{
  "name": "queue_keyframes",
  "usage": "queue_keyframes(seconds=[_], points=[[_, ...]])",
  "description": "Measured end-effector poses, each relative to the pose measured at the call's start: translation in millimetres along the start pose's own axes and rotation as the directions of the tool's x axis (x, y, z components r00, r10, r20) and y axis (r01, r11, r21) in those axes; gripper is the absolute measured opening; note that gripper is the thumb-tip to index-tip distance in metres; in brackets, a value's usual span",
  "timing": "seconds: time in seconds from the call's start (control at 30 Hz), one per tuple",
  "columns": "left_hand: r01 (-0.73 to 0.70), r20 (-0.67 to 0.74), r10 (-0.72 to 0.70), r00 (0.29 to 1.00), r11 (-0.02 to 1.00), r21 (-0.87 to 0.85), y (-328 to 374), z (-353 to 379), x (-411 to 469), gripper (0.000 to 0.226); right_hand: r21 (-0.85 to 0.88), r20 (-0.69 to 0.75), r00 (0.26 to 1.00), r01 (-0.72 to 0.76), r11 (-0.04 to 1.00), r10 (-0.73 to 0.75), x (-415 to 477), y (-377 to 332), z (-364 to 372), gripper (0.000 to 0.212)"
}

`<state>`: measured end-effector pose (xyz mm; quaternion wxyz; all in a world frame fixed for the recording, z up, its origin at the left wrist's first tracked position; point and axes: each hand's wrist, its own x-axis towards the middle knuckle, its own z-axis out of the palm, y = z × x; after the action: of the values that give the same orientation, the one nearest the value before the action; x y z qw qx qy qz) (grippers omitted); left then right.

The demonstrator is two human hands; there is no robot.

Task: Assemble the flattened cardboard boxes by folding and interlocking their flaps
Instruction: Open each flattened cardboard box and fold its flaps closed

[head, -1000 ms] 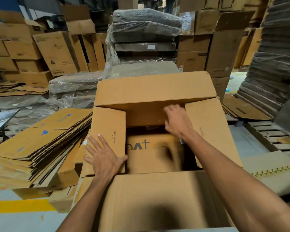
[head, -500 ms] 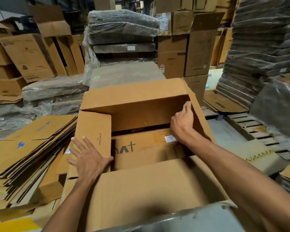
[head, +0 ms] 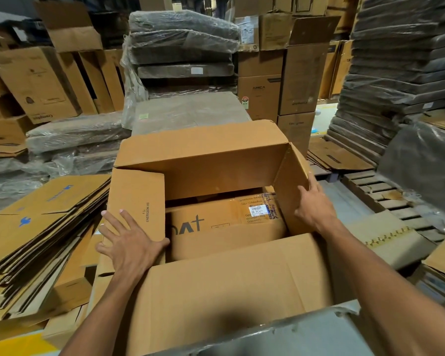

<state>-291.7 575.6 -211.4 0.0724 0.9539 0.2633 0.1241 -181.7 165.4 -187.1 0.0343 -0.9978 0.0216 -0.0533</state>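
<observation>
A large brown cardboard box (head: 203, 150) stands opened in front of me, its flaps spread. My left hand (head: 129, 242) lies flat, fingers apart, on the left flap (head: 139, 199), which is folded inward. My right hand (head: 314, 209) grips the edge of the right flap (head: 290, 173), which stands up and leans outward. The far flap tilts back; the near flap (head: 229, 291) slopes toward me. Through the open middle I see another printed carton (head: 224, 227) with a white label below.
A pile of flattened boxes (head: 36, 232) lies at my left. Plastic-wrapped bundles (head: 183, 47) and standing cartons (head: 303, 73) fill the back. Wrapped stacks (head: 401, 73) rise at the right, above a wooden pallet (head: 385, 196). A yellow floor line (head: 16, 345) shows at bottom left.
My right hand has pushed the right flap from lying inward to upright and outward, and now holds its edge. The left hand stays on the left flap. The view has shifted.
</observation>
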Motion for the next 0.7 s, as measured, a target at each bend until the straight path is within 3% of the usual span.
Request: queue_keyframes(seconds=[0.13,0.2,0.3,0.4,0.47,0.53,0.6,0.67,0.7], points=[[0.017,0.002,-0.017,1.000,1.000,-0.011,-1,-1,2,0.147,-0.029,-0.100,0.994,0.043,0.999,-0.046,-12,-10,-10,0.064],[0.027,0.007,-0.027,1.000,0.999,-0.027,0,-2,3,0.146,0.157,-0.095,0.984,0.166,0.974,-0.152,-35,-33,-15,0.054],[0.043,0.035,-0.042,0.999,0.998,-0.053,1,-6,3,0.145,0.414,0.066,0.931,0.301,0.859,-0.359,-84,-74,-11,0.043],[0.051,0.085,-0.040,0.996,0.990,-0.133,0,-18,7,0.140,0.387,0.009,0.848,0.486,0.784,-0.531,-126,-102,0,0.053],[0.043,0.124,-0.005,0.992,0.952,-0.303,-7,-34,14,0.131,0.287,-0.015,0.814,0.560,0.777,-0.581,-135,-106,11,0.060],[0.042,0.156,0.060,0.986,0.817,-0.576,-22,-57,19,0.116,0.253,-0.020,0.801,0.584,0.772,-0.599,-135,-105,19,0.065],[0.115,0.182,0.058,0.982,0.585,-0.803,-35,-80,15,0.075,0.257,-0.036,0.789,0.600,0.758,-0.613,-131,-102,24,0.066],[0.205,0.212,-0.017,0.977,0.346,-0.915,-45,-99,11,0.031,0.258,-0.063,0.791,0.602,0.756,-0.609,-126,-99,26,0.062],[0.224,0.212,-0.071,0.975,0.282,-0.933,-48,-108,9,0.024,0.259,-0.080,0.795,0.600,0.757,-0.602,-123,-99,27,0.060]])
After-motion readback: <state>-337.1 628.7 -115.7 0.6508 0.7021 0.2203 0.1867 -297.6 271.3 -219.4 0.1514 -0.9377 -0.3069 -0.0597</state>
